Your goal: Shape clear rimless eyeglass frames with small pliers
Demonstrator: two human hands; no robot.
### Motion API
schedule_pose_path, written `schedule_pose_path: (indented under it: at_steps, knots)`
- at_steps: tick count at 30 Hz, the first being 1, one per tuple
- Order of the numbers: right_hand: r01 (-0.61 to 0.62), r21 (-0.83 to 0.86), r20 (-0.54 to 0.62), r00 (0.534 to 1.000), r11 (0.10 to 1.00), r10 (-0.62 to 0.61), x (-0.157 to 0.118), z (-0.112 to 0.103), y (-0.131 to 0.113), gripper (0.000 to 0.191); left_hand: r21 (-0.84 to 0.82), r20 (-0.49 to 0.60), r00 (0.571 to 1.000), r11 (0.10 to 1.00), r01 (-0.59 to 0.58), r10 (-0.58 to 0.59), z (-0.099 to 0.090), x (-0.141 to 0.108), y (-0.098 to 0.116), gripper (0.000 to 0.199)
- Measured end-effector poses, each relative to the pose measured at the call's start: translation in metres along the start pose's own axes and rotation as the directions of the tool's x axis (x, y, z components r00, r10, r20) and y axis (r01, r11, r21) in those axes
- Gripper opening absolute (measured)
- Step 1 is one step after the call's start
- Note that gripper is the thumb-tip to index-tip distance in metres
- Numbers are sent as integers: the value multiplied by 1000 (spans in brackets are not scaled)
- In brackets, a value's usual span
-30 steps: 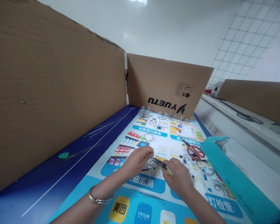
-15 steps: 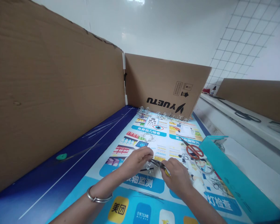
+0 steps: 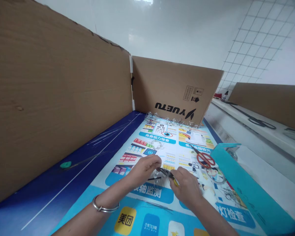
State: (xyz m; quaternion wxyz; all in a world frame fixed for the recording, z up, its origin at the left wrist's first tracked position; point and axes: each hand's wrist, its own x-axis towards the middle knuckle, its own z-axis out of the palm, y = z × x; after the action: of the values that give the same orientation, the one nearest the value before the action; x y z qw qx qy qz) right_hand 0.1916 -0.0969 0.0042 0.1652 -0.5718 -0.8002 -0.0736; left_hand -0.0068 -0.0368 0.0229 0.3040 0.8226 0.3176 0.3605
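Note:
My right hand (image 3: 186, 185) is closed round the yellow handles of a pair of pliers (image 3: 167, 173), whose dark jaws point left. At the jaw tips, my left hand (image 3: 147, 166) pinches something small, and its fingers hide most of it. Below that pinch dangles a short string of clear beads (image 3: 156, 178), which seems joined to what the fingers hold. A ring of clear beads (image 3: 156, 144) lies on the printed sheet beyond my left hand.
Red-handled scissors (image 3: 204, 160) and a roll of clear tape (image 3: 215, 175) lie to the right, near loose wire pieces (image 3: 229, 196). A teal box (image 3: 250, 190) stands at the right. Clear beaded pieces (image 3: 172, 122) line the back cardboard wall (image 3: 174, 85).
The dangling beads have swung slightly and the pliers have tilted a little at the left fingertips. Both hands stay almost in place.

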Motion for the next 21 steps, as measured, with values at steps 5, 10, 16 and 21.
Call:
schedule_pose_path:
  at_steps: [5,10,16,21]
  knots:
    - [-12,-6,12,1000,1000,12,1,-1,-1,15,-40,-5,1000,999,26,-26,-1,0,0,16]
    - [-42,51,18,999,998,41,2,-2,0,16,-111,-15,997,991,72,-74,-1,0,0,14]
    - [-50,68,15,999,996,49,1,-1,2,17,-92,-37,998,994,52,-56,2,1,-1,15]
    - [-45,86,2,999,995,45,0,0,2,16,-30,-65,997,999,41,-43,3,1,2,14]
